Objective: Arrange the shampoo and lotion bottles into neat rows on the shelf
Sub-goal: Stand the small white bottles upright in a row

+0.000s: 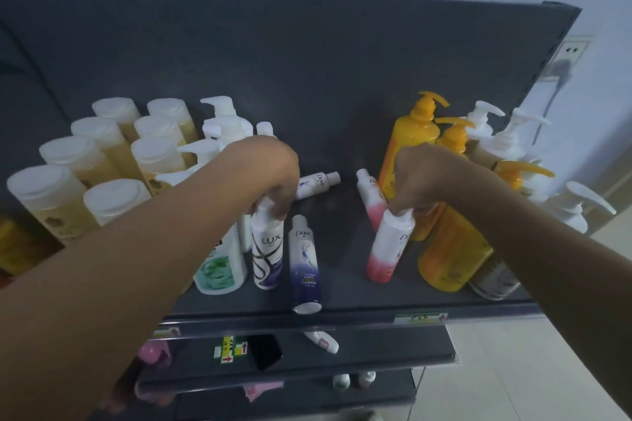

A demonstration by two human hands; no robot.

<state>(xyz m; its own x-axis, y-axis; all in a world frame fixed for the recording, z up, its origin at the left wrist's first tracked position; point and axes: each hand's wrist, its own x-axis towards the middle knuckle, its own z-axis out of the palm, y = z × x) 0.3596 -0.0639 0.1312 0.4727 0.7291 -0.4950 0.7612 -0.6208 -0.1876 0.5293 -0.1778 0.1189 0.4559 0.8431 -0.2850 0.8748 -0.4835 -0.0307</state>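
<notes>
My left hand point(273, 178) grips the cap of a white Lux bottle point(267, 255) with a brown and purple swirl, upright near the front of the dark shelf point(342, 297). My right hand point(419, 181) holds the top of a white-to-pink Dove bottle point(388, 246), tilted slightly. A blue-based Dove bottle point(304, 263) stands leaning beside the Lux. Another small Dove bottle point(316, 184) lies on its side further back. A second pink bottle point(371, 198) stands behind the held one.
Several clear yellow bottles with white caps point(102, 161) fill the left. White pump bottles point(222, 126) stand behind my left arm. Orange pump bottles point(444, 215) and white pump bottles point(506, 140) crowd the right. Lower shelves point(376, 349) hold a few small items. A wall socket point(571, 55) is at right.
</notes>
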